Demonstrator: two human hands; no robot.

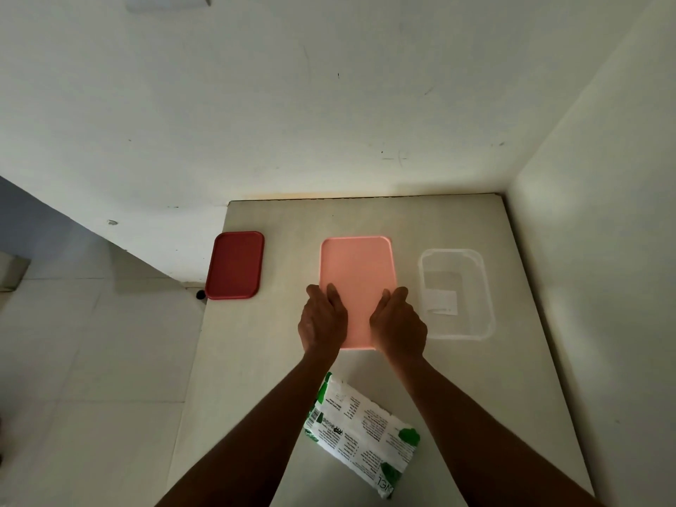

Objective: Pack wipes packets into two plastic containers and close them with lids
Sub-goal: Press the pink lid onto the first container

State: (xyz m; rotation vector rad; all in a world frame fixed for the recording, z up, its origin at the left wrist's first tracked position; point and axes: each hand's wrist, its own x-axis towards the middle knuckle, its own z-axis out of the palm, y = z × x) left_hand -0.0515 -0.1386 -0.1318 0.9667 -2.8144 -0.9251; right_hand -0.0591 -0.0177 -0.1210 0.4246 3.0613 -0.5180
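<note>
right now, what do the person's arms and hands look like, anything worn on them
Both forearms are bare, with no sleeves in view. The left hand and right hand are bare too: no gloves, watch or ring visible.

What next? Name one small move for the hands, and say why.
Probably press the near corners of the pink lid straight down to seat it. The left hand and right hand both hold that end, thumbs on top. Whether it has clicked shut cannot be seen. The wipes packet, clear container and dark red lid can wait.
</note>
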